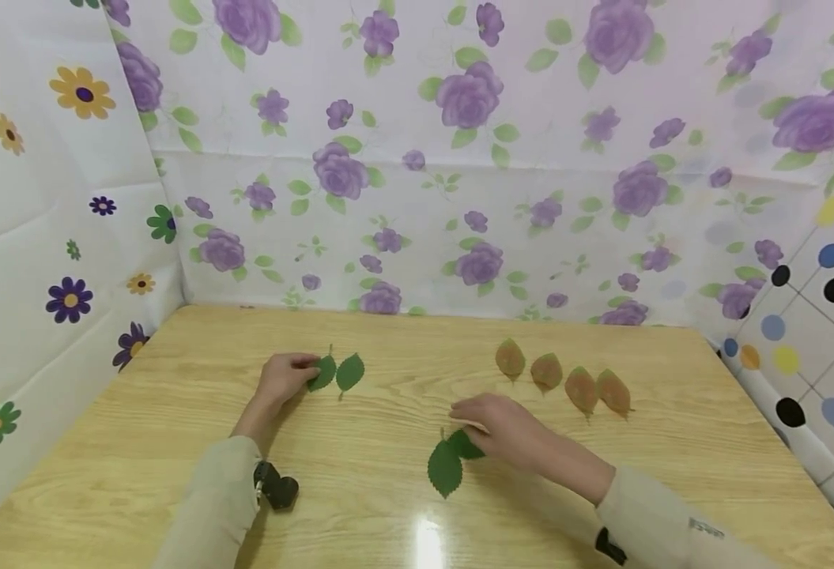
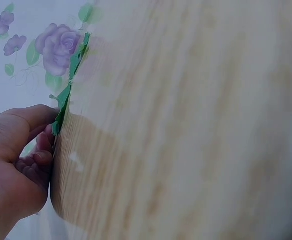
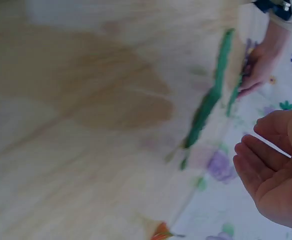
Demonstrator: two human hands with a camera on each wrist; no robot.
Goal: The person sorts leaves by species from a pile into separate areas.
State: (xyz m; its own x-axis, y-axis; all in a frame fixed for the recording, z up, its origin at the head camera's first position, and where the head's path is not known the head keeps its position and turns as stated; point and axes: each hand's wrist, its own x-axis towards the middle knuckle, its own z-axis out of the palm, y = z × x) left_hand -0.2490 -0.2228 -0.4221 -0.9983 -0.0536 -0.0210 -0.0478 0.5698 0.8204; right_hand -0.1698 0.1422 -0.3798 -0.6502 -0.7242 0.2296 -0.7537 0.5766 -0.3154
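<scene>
On the table's left half my left hand [image 1: 285, 378] pinches the edge of a green leaf [image 1: 325, 372] with toothed edges. In the left wrist view, the fingertips of that hand [image 2: 21, 155] meet the leaf at the table surface. Just right of it lies a second green leaf [image 1: 350, 372]. My right hand [image 1: 505, 427] hovers with loosely bent fingers over two more green leaves, a front leaf [image 1: 445, 468] and a partly hidden leaf [image 1: 465, 444]. The right wrist view shows a gap between this hand [image 3: 276, 165] and the leaves.
Several reddish-brown leaves with green edges, among them a leftmost brown leaf [image 1: 510, 359], lie in a row at the right rear of the wooden table [image 1: 388, 521]. Behind stands a purple-flowered cloth [image 1: 417, 205]; patterned cloths flank both sides.
</scene>
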